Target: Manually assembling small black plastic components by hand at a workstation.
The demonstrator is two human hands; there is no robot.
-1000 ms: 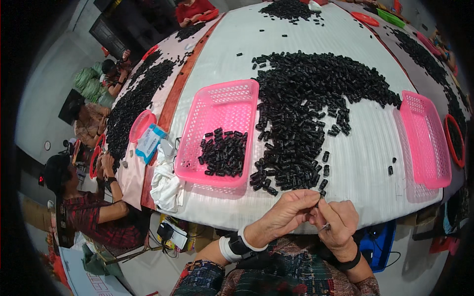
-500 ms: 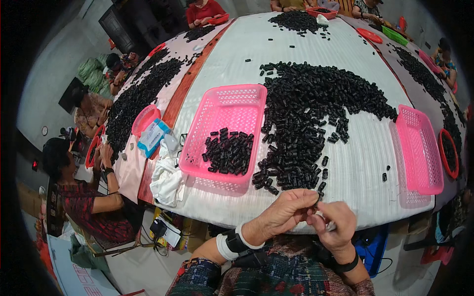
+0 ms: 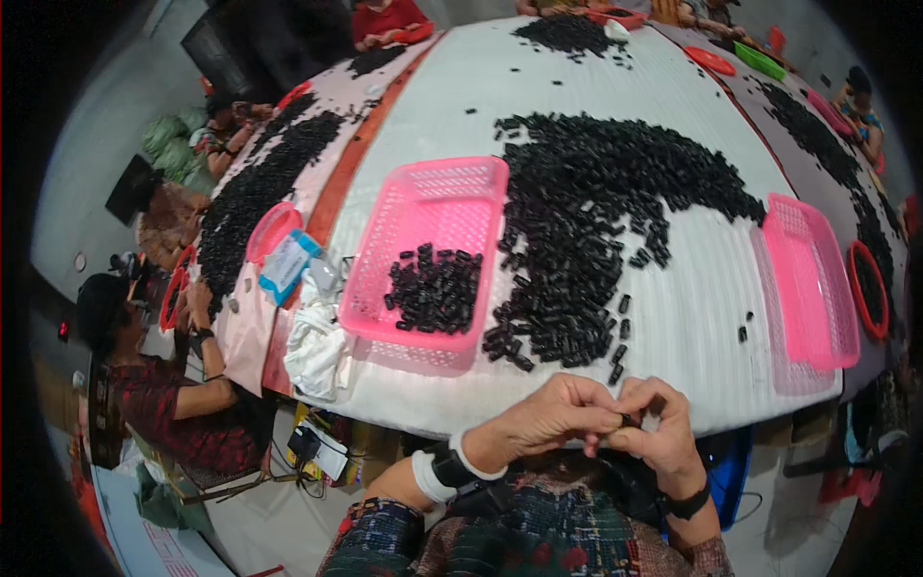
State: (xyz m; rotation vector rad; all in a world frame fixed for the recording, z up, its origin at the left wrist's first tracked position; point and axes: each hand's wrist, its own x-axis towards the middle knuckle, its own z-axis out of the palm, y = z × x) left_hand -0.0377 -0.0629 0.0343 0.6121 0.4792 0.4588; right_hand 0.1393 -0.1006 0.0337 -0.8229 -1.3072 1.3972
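Note:
Above the table's near edge, my left hand [image 3: 550, 419] and my right hand [image 3: 663, 438] meet, each in a closed pinch. Between their fingertips shows a small black cylindrical piece [image 3: 629, 420], mostly covered by the fingers. Just beyond my hands spreads a large pile of similar black pieces [image 3: 567, 260], with a few loose ones at its near end. To the left of the pile, a pink plastic basket [image 3: 437, 207] holds a heap of black pieces [image 3: 436, 293] in its near half.
A second pink basket [image 3: 806, 279] stands at the right. White cloth [image 3: 317, 351] and a blue-and-white packet [image 3: 288, 264] lie left of the near basket. A co-worker [image 3: 159, 394] sits at the left; other people work around the table with red and green trays.
My right hand has turned and drawn its fingers in against my left fingertips, where the black piece now shows. My left hand has shifted only slightly. The whole view has tilted a little.

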